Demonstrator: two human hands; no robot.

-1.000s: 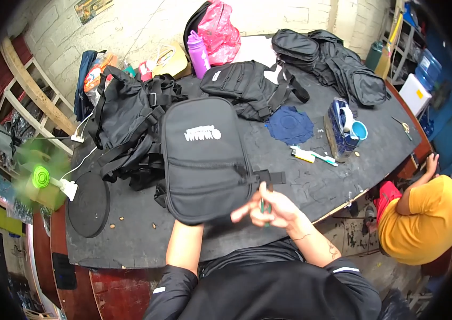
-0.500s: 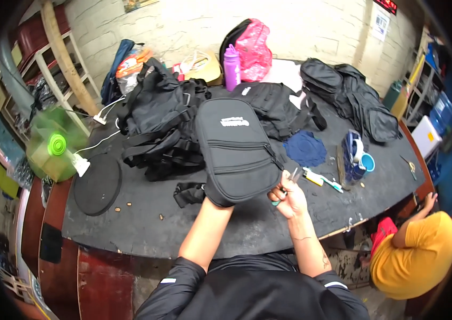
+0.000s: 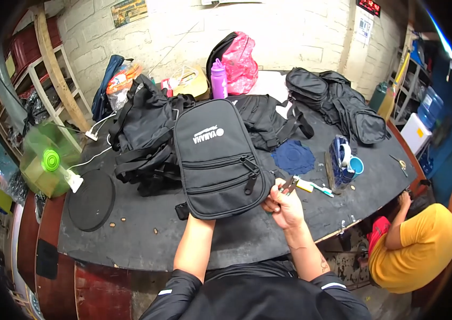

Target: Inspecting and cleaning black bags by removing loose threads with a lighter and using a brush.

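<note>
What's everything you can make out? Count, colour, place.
Table: 1, black, centre
Held bag: 1, black, raised over table
Strapped bags: count unclear, black, table's left
Another bag: 1, black, behind held bag
Bag pile: count unclear, black, table's far right
Pink bag: 1, pink, table's far edge
Bottle: 1, purple, beside pink bag
Cloth: 1, blue, right of held bag
Tape holder: 1, blue, right of cloth
Brush: 1, white-teal, near tape holder
Scissors: 1, colour unclear, right edge
Disc: 1, black, table's left
Fan: 1, green, far left
Water jug: 1, blue, right background
Co-worker: 1, yellow top, lower right
Pointed tool: 1, dark, held bag's lower right
Left forearm: 1, bare, hand hidden by held bag
Right hand: 1, bare, gripping pointed tool
</note>
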